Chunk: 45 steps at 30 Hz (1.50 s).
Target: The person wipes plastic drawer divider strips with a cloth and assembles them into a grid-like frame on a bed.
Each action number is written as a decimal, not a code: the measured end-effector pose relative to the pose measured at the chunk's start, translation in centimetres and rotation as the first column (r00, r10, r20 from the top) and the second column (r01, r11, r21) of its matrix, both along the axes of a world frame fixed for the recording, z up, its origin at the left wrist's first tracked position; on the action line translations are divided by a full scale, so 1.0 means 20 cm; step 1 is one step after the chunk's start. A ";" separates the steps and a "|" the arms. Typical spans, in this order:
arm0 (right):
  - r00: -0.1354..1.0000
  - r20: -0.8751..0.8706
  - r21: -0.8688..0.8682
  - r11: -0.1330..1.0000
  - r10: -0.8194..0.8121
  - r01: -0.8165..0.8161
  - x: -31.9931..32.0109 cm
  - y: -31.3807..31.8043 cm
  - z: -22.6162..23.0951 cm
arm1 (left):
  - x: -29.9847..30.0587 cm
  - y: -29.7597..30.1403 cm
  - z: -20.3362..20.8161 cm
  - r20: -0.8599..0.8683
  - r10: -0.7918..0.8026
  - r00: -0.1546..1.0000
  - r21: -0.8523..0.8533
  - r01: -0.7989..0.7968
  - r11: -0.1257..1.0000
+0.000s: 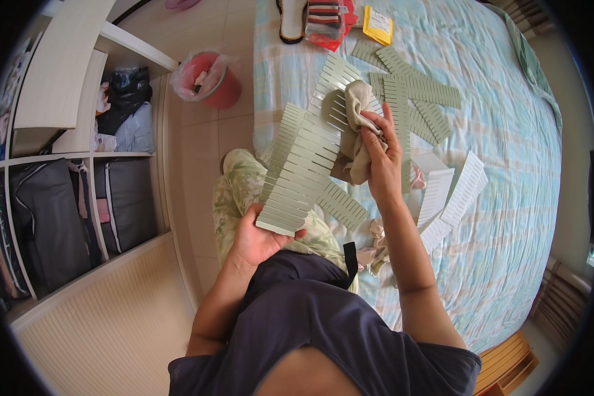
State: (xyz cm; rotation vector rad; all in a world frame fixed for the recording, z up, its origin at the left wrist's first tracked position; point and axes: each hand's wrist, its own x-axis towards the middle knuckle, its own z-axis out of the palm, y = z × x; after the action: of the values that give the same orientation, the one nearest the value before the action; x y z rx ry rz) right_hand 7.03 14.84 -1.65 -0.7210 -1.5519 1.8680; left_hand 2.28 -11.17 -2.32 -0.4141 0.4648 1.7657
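The step in hand looks like wiping slotted panels: the left hand [263, 236] has its grip closed around the near end of a pale-green slotted panel [302, 175] above the lap, while the right hand [383, 148] pinches a bunched beige cloth [358, 155] by the panel's far right edge; contact is unclear. The next move seems to call for a steady left grip and light cloth pressure along the slots. More green strips [432, 90] lie far right on the bed [508, 204].

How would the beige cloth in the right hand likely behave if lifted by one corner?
The beige cloth would probably droop, given its soft, bunched folds. It seems light, being held in the right hand's fingers alone.
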 end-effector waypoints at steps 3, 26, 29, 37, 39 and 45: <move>0.988 -0.026 -0.389 0.909 0.154 -0.152 -0.02 -0.02 0.02 | 0.03 -0.02 -0.10 -0.074 -0.160 0.984 -0.066 0.155 0.986; 0.928 0.363 0.830 0.422 0.086 -0.364 0.11 -0.45 -0.14 | -0.24 0.36 -0.14 -0.460 0.138 0.877 -0.001 -0.156 0.988; 0.968 0.251 0.876 0.428 -0.010 -0.223 -0.13 -0.37 -0.11 | -0.20 0.27 -0.22 -0.528 0.086 0.845 -0.093 -0.158 0.983; 0.919 0.347 0.838 0.377 0.189 -0.394 -0.33 -0.29 -0.08 | -0.24 0.26 -0.21 -0.467 0.215 0.858 -0.078 -0.282 0.956; 0.902 0.372 0.830 0.355 0.220 -0.430 -0.11 -0.38 -0.09 | -0.27 0.25 -0.26 -0.523 0.200 0.829 -0.117 -0.302 0.946; 0.727 0.475 0.581 0.444 0.496 -0.682 0.38 -0.43 -0.11 | -0.25 0.22 -0.17 -0.552 0.182 0.814 -0.136 -0.304 0.943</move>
State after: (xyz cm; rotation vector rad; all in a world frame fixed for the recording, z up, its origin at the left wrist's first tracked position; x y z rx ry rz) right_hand 14.70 6.29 -3.88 0.0333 -2.7503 1.3272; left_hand -2.76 -6.84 -5.74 -0.1247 1.0520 2.0906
